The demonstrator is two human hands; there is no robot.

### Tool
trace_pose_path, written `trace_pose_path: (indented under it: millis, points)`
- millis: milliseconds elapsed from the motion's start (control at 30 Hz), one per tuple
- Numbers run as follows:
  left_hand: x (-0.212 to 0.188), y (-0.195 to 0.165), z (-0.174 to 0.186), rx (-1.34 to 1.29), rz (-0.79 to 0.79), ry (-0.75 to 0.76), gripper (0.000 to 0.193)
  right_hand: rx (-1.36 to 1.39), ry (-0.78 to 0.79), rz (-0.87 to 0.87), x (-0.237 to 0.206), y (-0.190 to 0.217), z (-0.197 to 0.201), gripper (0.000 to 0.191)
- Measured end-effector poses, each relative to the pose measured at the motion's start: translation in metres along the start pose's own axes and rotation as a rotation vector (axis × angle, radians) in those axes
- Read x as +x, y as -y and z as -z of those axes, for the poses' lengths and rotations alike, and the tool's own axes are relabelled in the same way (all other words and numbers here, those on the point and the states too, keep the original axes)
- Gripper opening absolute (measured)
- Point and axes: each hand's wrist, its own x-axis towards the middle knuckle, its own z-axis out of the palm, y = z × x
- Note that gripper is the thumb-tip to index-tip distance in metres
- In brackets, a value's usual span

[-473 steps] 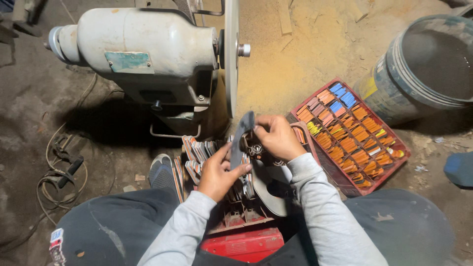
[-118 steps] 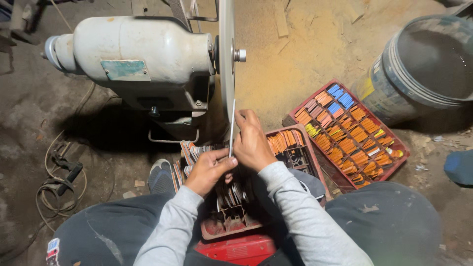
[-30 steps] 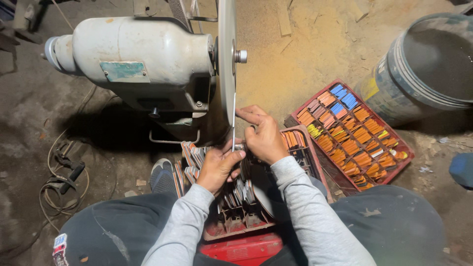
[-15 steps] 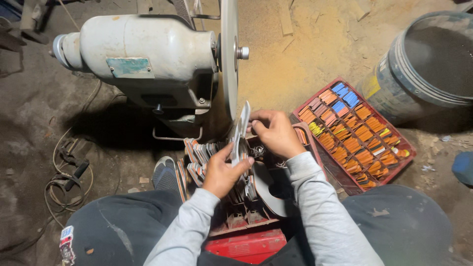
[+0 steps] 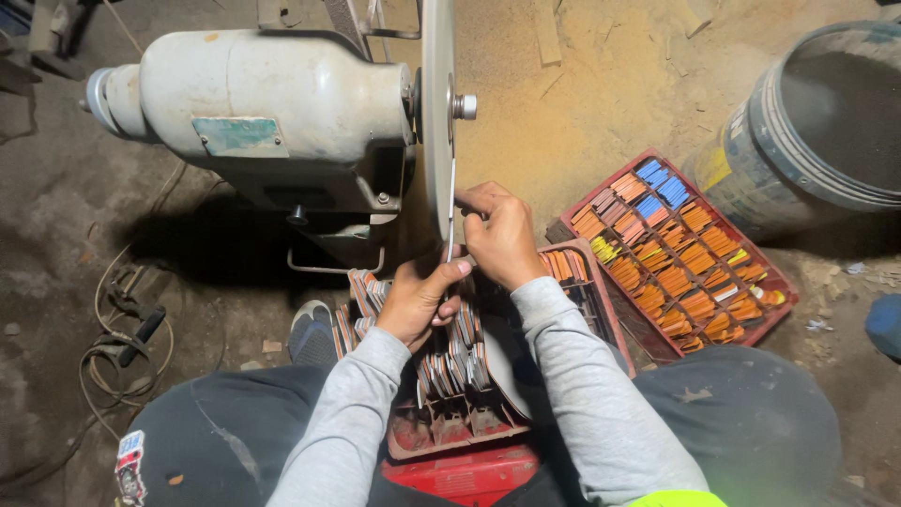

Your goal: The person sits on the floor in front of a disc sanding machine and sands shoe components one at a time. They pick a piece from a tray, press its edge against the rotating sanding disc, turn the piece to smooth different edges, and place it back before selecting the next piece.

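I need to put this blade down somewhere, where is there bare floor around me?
Bare dirt floor lies on the left, between the grinder motor and the coiled cable. Sawdust ground is open between the grinding disc and the bucket. It is crowded by the left hand and right hand, over the crate and the red tray.

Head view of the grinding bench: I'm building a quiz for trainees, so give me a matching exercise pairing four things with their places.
Things:
1 thin blade
2 grinding disc
3 bucket
4 coiled cable

Places:
A far right, on the ground
B on the motor's shaft, edge-on
C lower left, on the ground
D held by both hands against the disc

Pairs: 1-D, 2-B, 3-A, 4-C
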Motion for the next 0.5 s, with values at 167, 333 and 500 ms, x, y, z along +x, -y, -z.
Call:
trace_pose_path:
  millis: [167, 333, 500]
  points:
    - [-0.010, 0.015, 0.004, -0.007, 0.019, 0.018, 0.059, 0.014, 0.013, 0.016, -0.015, 0.001, 0.001, 0.035]
    - [-0.019, 0.038, 0.013, -0.020, 0.036, 0.050, 0.064, 0.011, 0.051, 0.024, -0.030, 0.007, 0.005, 0.035]
    - [-0.040, 0.065, 0.017, 0.259, -0.157, 0.064, 0.061, -0.042, 0.311, -0.099, -0.039, 0.008, 0.023, 0.032]
